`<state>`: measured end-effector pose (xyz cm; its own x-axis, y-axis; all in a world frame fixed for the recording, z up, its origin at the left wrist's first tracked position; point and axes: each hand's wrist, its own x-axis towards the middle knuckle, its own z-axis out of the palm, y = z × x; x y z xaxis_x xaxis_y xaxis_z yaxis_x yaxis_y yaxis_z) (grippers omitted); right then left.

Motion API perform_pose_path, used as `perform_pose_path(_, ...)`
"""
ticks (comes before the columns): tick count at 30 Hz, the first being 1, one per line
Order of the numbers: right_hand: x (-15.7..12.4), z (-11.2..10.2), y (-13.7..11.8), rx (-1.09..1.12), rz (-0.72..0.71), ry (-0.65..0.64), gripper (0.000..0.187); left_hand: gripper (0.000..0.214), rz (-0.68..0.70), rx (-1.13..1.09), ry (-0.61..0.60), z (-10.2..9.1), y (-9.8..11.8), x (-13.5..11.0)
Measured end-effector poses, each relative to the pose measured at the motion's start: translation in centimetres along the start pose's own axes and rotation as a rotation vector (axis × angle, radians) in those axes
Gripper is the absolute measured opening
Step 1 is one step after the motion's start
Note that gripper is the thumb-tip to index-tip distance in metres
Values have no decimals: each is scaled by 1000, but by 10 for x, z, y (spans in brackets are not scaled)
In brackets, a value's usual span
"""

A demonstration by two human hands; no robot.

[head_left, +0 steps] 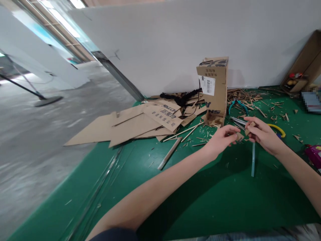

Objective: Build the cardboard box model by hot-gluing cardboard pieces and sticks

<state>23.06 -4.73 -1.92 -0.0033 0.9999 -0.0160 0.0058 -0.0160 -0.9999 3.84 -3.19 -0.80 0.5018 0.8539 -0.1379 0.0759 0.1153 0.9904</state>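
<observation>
My left hand (224, 136) pinches a small brown cardboard piece (240, 136) between thumb and fingers. Close beside it, my right hand (263, 134) is closed on another small cardboard piece (251, 126). The two pieces are slightly apart, held above the green table (225, 201). A pale translucent stick (253, 160), perhaps glue, lies below my right hand. Just behind the hands are scissor-like metal blades (237, 122), and a yellow handle (278, 130) shows to the right, partly hidden by my right hand.
Flat cardboard sheets (135, 124) pile up at left. A tall cardboard box (214, 87) stands against the white wall. Teal-handled pliers (237, 106) lie among cardboard scraps (243, 95). A wooden strip (170, 153) lies left of my hands, a purple object (313, 154) at the right edge.
</observation>
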Motion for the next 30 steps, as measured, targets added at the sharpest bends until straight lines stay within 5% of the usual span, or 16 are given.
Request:
perform_pose_path(4,0,-1,6,-47,-61,-76,46,12,39,-104,144,-7,2,5)
perform_pose_path(10,-1,0,10,-195,-112,-92,54,12,68,-138,170,-11,7,4)
perform_pose_path(17,2,-3,8,-259,-141,-90,31,12,94,-136,173,-11,5,6)
perform_pose_path(30,-3,0,13,-210,-171,-241,55,18,396,368,79,-18,5,6)
